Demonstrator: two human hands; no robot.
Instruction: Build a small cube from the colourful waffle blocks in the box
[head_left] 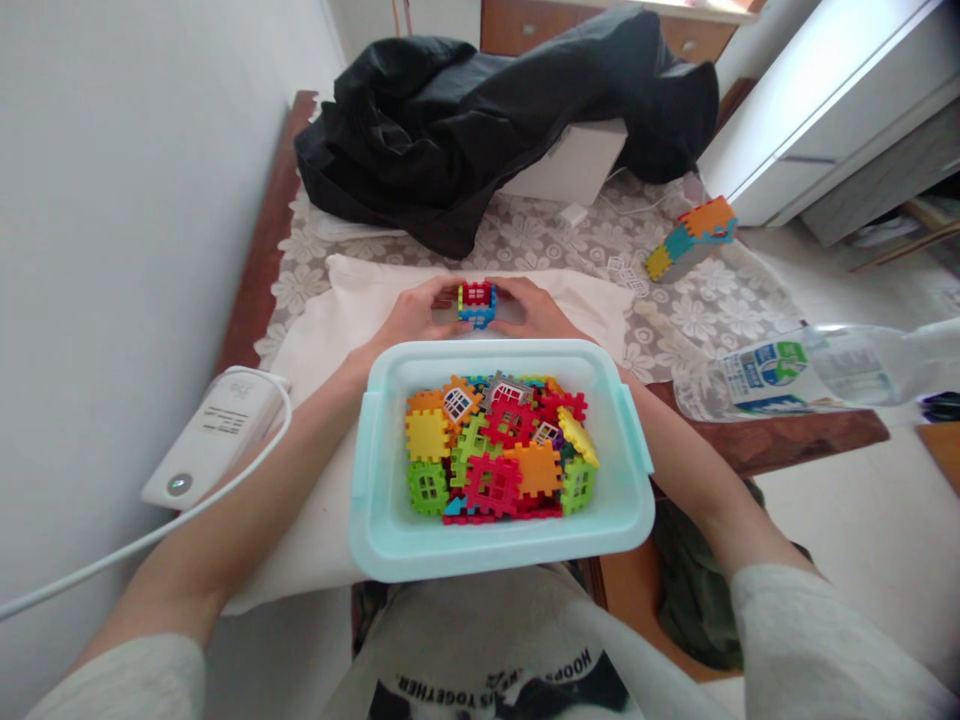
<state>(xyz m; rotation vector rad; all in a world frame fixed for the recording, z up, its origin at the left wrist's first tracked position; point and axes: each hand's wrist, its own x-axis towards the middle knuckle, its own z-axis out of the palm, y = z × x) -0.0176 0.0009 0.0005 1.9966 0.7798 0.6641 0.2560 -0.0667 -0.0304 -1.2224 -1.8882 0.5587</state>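
Red-and-blue block piece (477, 303) gripped between both hands above a tub (390, 500) of blocks.
Left hand (420, 315) and right hand (534, 312) fingers closed on it; press squarely, teeth aligned.

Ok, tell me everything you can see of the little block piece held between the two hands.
The small block assembly looks like glossy plastic: a red toothed tile with window-like cut-outs on top, joined to a blue one below, with a bit of green at its left edge. It sits upright just above the white cloth, beyond the far rim of the light blue tub. The left hand grips its left side and the right hand its right; whether its underside touches the cloth cannot be told.
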